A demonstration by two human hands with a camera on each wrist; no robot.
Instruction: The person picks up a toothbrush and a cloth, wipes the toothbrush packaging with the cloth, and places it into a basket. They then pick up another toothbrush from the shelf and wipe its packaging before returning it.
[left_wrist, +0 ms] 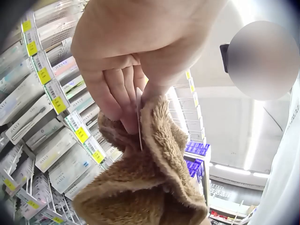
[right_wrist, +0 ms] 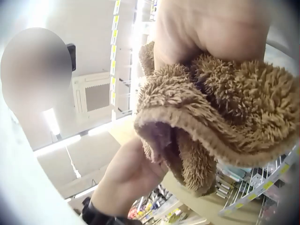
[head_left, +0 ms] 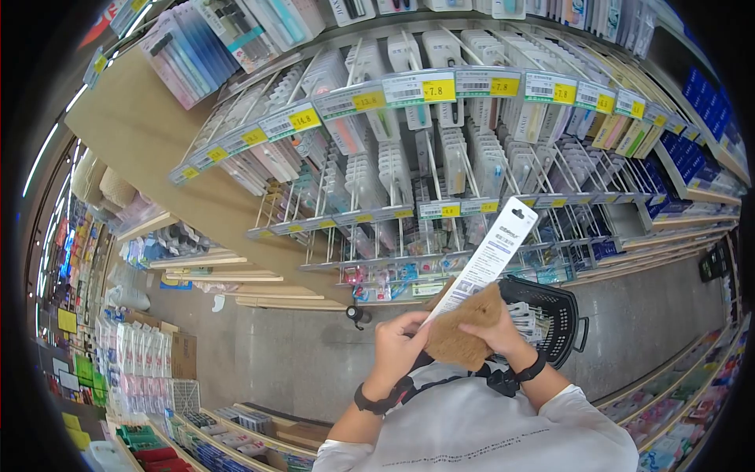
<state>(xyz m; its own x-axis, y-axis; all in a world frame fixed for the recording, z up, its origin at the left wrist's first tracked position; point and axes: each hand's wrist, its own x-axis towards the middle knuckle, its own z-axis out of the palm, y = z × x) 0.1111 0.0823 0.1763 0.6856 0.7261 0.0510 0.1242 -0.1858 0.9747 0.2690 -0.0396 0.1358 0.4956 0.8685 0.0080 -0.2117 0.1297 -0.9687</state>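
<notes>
In the head view a brown fluffy cloth piece is held in front of the white shirt, at the lower end of a long white printed card with a hang hole on top. My left hand pinches the card's lower end between thumb and fingers. The card's thin edge shows in the left wrist view, with the cloth's folds around it. My right hand grips the cloth from the other side, thumb across its face. Its fingertips are buried in the pile in the right wrist view.
Ahead is a wire rack whose price-tag rails front several hanging packs. A black shopping basket with packs in it stands beyond the right hand. Shelves line the right side, and cartons stand at left on the grey floor.
</notes>
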